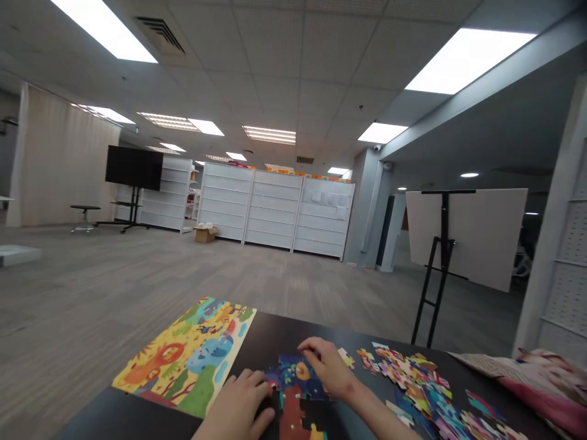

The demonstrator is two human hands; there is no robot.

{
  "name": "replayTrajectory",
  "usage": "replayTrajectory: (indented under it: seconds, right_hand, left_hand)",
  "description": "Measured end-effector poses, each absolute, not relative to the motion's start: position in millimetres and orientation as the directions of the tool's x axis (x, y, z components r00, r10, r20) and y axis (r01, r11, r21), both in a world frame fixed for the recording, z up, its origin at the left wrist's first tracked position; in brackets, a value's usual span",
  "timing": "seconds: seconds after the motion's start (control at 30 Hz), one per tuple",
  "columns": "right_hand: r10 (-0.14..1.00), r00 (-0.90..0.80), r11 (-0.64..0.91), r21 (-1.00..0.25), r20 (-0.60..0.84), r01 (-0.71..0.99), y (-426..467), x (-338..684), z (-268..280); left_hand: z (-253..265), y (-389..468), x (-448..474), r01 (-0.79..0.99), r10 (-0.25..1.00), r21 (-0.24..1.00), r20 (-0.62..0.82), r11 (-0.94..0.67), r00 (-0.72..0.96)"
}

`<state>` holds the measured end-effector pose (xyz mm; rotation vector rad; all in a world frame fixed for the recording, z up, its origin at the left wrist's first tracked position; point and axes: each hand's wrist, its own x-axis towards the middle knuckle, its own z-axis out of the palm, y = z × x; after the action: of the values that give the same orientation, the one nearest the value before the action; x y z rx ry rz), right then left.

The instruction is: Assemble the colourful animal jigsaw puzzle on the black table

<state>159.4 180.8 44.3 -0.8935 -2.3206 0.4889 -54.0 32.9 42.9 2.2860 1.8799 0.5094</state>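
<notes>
A partly joined jigsaw puzzle in dark blue and red-brown lies on the black table in front of me. My left hand rests at its left side, palm down, fingers stretched out and thumb apart, its fingertips by a blue part. At the puzzle's upper right edge is my right hand, with its fingers bent and pressed together. Whatever those fingertips may hold is hidden. Just right of that hand lies a loose pale yellow puzzle piece.
A colourful animal picture sheet lies on the left of the black table. Many loose puzzle pieces are heaped on the right. Beyond them is a pink patterned cloth. An easel board stands past the table.
</notes>
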Motion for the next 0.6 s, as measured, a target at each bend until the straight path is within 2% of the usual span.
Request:
replayTrajectory:
  seconds: [0.07,0.2,0.4,0.53,0.6]
  right_hand:
    - [0.721,-0.560,0.688,-0.516,0.408,0.511,181,192,38]
    - [0.749,-0.511,0.663,-0.494,0.422,0.562,179,241,24]
    - [0.765,-0.492,0.644,-0.482,0.416,0.594,179,249,29]
    - [0.756,-0.544,0.654,-0.468,0.365,0.594,167,243,24]
    - [0.718,-0.608,0.694,-0.403,0.338,0.596,161,242,21]
  left_hand:
    - [43,33,-54,0.918,0.973,0.342,0.183,-0.199,0.143]
    - [47,30,-51,0.908,0.983,0.381,0.103,-0.177,0.149]
    - [49,32,-47,0.926,0.988,0.346,0.101,-0.148,0.120]
    - [22,47,-59,0.936,0.975,0.291,0.160,-0.198,0.156]
    - [4,59,-64,0.919,0.950,0.297,0.251,-0.258,0.186]
